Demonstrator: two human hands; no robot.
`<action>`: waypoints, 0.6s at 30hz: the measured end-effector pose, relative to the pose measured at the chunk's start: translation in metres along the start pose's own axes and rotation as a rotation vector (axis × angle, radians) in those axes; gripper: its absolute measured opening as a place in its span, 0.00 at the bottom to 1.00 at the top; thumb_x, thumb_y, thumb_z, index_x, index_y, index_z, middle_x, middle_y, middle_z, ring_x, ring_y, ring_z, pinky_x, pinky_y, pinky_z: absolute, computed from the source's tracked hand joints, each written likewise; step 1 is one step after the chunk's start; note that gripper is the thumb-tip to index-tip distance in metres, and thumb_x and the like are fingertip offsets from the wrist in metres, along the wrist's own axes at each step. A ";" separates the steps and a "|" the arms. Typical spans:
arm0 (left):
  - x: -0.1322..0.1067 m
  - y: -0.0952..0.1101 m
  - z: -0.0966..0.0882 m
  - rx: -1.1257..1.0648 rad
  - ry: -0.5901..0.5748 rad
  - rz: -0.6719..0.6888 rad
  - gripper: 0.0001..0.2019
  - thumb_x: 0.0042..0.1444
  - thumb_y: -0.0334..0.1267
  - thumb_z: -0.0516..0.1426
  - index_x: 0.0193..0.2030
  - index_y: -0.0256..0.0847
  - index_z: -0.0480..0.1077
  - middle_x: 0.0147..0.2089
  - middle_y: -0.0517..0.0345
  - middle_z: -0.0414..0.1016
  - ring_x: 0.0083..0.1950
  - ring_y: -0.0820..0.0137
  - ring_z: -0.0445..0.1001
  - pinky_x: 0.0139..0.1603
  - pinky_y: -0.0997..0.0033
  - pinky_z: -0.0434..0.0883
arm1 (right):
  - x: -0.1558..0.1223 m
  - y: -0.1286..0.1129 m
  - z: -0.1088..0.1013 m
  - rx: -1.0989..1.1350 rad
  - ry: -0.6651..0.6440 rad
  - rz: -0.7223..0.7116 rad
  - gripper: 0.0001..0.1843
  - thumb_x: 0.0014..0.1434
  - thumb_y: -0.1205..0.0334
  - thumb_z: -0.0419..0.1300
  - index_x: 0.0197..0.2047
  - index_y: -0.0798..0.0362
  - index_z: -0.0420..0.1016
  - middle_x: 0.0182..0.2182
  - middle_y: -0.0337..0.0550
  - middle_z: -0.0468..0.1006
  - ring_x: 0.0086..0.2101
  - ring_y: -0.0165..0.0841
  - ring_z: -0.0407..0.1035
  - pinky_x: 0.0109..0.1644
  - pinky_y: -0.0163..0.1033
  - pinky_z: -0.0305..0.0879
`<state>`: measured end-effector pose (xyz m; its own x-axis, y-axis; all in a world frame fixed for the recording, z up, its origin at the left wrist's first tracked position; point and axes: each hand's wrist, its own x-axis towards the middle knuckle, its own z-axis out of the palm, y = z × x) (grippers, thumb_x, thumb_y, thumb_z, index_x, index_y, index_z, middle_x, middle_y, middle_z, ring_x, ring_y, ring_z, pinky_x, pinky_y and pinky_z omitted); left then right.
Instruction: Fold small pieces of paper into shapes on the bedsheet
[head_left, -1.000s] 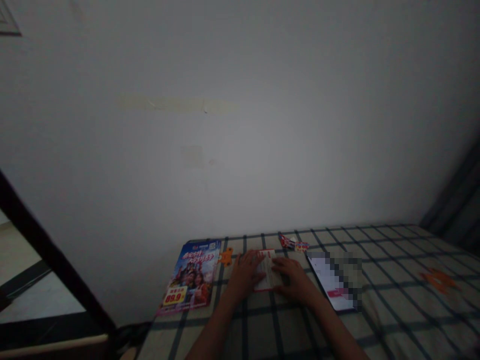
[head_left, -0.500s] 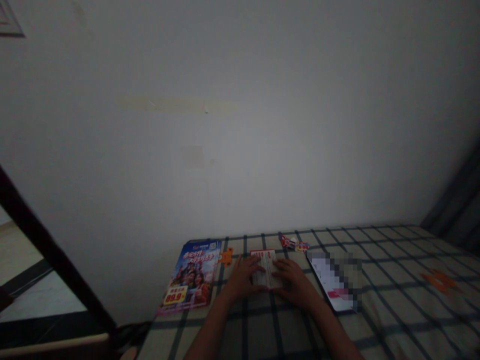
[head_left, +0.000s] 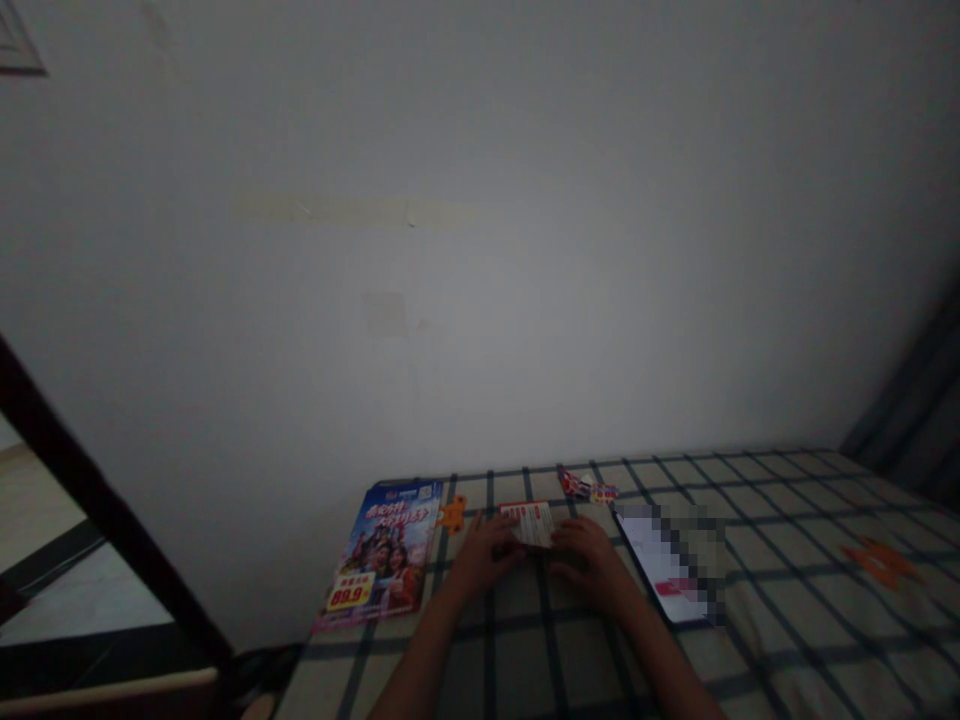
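Note:
A small white printed sheet of paper (head_left: 535, 523) with a red heading lies in the middle of the checked cloth. Its near edge looks raised or bent back; I cannot tell which. My left hand (head_left: 484, 553) pinches its left near corner, thumb below and fingers above. On the opposite side, my right hand (head_left: 586, 556) grips the right near corner in the same way. The fingers cover both side edges of the sheet.
Left of my hands lies a colourful flyer (head_left: 390, 550). A phone (head_left: 660, 565) with a lit, partly pixelated screen rests to the right. Beyond the sheet sits a crumpled red-and-blue scrap (head_left: 589, 487). The wall (head_left: 525, 250) rises behind the checked cloth (head_left: 765, 560).
The near edge of the paper has moved up and away from me, so the sheet looks shorter. My fingers have closed in on its near corners. The flyer and phone stay put.

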<state>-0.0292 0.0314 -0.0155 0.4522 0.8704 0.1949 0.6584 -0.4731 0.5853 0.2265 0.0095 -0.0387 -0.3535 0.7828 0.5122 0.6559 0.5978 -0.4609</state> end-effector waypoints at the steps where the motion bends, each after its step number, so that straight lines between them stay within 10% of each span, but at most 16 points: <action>1: 0.000 -0.001 0.001 -0.006 0.029 0.002 0.10 0.58 0.43 0.60 0.45 0.50 0.78 0.64 0.57 0.73 0.66 0.59 0.67 0.74 0.40 0.44 | -0.001 0.003 0.001 0.022 0.013 0.012 0.13 0.57 0.56 0.67 0.46 0.46 0.80 0.49 0.47 0.80 0.55 0.43 0.69 0.63 0.56 0.62; 8: 0.003 -0.009 0.005 -0.058 0.201 -0.003 0.16 0.59 0.43 0.58 0.54 0.48 0.74 0.58 0.53 0.77 0.60 0.60 0.72 0.64 0.54 0.68 | 0.003 0.014 0.006 0.113 0.043 0.130 0.11 0.62 0.57 0.58 0.42 0.48 0.81 0.46 0.49 0.80 0.50 0.42 0.72 0.57 0.49 0.68; 18: 0.000 -0.003 0.005 -0.106 0.229 -0.019 0.34 0.59 0.39 0.57 0.72 0.51 0.53 0.65 0.52 0.68 0.64 0.60 0.68 0.66 0.53 0.66 | 0.018 -0.004 0.021 -0.017 0.176 0.300 0.23 0.65 0.53 0.51 0.60 0.51 0.67 0.41 0.47 0.80 0.43 0.41 0.73 0.55 0.48 0.67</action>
<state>-0.0286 0.0320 -0.0214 0.2840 0.8931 0.3490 0.5930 -0.4496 0.6679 0.2037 0.0243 -0.0427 -0.0238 0.8804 0.4737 0.7247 0.3416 -0.5984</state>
